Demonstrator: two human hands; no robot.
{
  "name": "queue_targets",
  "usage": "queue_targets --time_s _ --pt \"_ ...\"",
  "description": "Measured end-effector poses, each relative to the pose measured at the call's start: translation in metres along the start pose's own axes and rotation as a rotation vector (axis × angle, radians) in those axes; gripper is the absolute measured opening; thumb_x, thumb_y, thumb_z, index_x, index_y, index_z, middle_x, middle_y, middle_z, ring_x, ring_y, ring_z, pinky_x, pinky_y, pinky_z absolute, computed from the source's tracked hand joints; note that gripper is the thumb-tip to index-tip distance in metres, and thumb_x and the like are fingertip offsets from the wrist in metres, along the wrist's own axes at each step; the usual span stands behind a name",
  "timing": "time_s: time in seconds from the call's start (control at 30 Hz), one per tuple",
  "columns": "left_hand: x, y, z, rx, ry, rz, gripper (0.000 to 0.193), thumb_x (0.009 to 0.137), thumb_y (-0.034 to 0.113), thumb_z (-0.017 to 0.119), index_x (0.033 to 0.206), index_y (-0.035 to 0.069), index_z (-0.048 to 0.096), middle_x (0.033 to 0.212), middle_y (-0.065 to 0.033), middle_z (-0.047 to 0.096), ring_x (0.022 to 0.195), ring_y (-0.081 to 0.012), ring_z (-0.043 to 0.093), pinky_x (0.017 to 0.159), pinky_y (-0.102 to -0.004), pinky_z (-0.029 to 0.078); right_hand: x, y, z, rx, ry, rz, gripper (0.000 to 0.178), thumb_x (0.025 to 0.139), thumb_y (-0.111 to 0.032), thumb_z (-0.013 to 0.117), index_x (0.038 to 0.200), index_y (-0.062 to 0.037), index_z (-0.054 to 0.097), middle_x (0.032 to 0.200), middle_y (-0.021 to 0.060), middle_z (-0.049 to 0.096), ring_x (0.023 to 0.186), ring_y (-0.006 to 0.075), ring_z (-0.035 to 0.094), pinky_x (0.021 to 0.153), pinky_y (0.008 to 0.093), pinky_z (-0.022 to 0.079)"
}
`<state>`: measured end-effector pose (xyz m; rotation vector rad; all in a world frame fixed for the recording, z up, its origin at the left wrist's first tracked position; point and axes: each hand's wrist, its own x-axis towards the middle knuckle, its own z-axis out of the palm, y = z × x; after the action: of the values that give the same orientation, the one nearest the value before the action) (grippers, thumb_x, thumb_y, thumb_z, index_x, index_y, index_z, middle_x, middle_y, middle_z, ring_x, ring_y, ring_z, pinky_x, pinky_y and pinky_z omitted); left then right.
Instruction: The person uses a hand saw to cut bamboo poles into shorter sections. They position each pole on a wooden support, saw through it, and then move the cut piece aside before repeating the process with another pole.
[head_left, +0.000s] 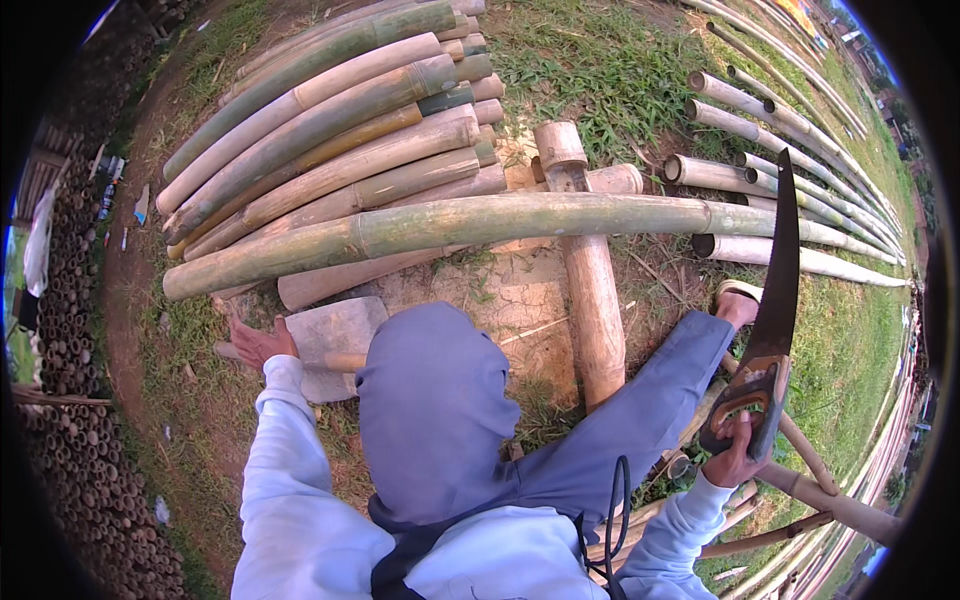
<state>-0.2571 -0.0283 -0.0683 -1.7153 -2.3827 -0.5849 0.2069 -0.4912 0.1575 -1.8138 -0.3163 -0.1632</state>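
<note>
My right hand [738, 452] is closed around the wooden handle of a handsaw [780, 260]. The saw's dark blade points up and away from me. On the left, my left hand [262, 342] has its fingers spread, beside a grey flat slab [345, 318] on the ground. A short stick end shows by that hand; whether they touch I cannot tell. A long green bamboo pole [440, 222] lies crosswise in front of me, over an upright-looking bamboo post [594, 300] with a notched top.
Cut bamboo lengths [330, 110] are piled at the far left. Long poles [800, 190] lie on grass to the right, open ends toward the middle. Stacked bamboo ends [90, 490] line the left edge. My grey-trousered leg [620, 410] stretches right. A bamboo frame [830, 500] stands near right.
</note>
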Motion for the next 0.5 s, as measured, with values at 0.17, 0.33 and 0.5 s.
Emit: queue_targets --time_s 0.17,0.33,0.5 --pt "-0.023 -0.083 0.081 0.007 -0.301 -0.857 0.106 0.064 0.05 0.088 0.144 0.002 0.038 0.13 -0.0233 0.057 0.119 -0.0377 0.056 0.102 -0.0517 0.045 0.013 -0.004 0.047 -0.17 -0.201 -0.185 0.01 0.093 -0.005 0.069 0.093 0.0018 0.062 0.076 0.0038 0.061 0.067 0.0139 0.058 0.064 0.0305 0.048" --pt "-0.019 -0.091 0.116 -0.258 -0.629 -0.722 0.07 0.064 0.043 0.085 0.112 -0.004 0.065 0.095 -0.0208 0.071 0.085 -0.0362 0.069 0.085 -0.0496 0.054 0.083 0.038 0.081 -0.577 -0.511 -0.503 0.023 0.082 -0.004 0.072 0.103 -0.0009 0.064 0.089 0.0182 0.067 0.08 0.0348 0.067 0.073 0.0381 0.053" --pt "-0.002 -0.113 0.133 -0.408 -0.193 -1.072 0.048 0.066 0.038 0.083 0.093 0.001 0.068 0.088 -0.0183 0.071 0.079 -0.0316 0.068 0.078 -0.0475 0.056 0.124 0.069 0.173 -0.761 -0.691 -0.761 0.028 0.078 -0.009 0.067 0.106 -0.0082 0.061 0.091 0.0158 0.069 0.089 0.0392 0.069 0.076 0.0498 0.053"
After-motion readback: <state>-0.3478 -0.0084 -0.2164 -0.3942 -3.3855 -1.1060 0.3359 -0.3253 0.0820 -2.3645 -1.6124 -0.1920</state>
